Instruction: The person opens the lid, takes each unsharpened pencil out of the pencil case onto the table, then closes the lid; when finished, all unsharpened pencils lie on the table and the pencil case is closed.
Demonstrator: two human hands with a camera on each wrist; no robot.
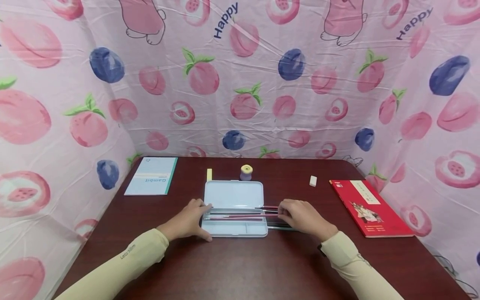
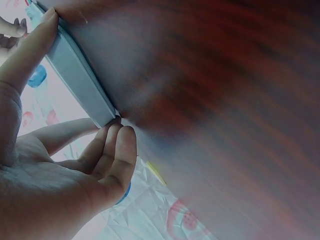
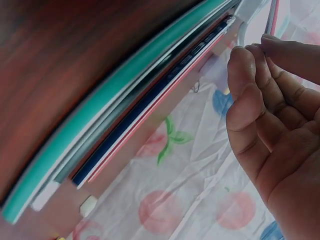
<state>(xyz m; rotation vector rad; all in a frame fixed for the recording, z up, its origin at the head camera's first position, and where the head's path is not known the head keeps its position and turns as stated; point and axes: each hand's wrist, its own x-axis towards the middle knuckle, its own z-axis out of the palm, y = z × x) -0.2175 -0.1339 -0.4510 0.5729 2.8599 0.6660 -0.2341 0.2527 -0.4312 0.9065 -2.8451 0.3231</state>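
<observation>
A pale blue pencil case (image 1: 226, 229) lies unfolded on the table, its lid (image 1: 234, 193) tipped back behind the tray. My left hand (image 1: 189, 221) grips the case's left end, thumb at the front edge and fingers round the corner. My right hand (image 1: 303, 216) pinches the right end of a thin red pencil (image 1: 245, 216), which stretches across the tray's rear compartment. In the right wrist view this pencil (image 3: 273, 20) runs up from between thumb and fingertips. Below that hand, a green pencil (image 3: 115, 82) and a dark blue pen (image 3: 135, 115) lie on the table.
A light blue notebook (image 1: 150, 177) lies at the back left. Behind the case are a yellow strip (image 1: 209, 174) and a small yellow-topped, purple-sided object (image 1: 246, 172). A white eraser (image 1: 313, 181) and a red book (image 1: 369, 208) lie to the right. Patterned cloth (image 1: 240, 83) hangs round the table.
</observation>
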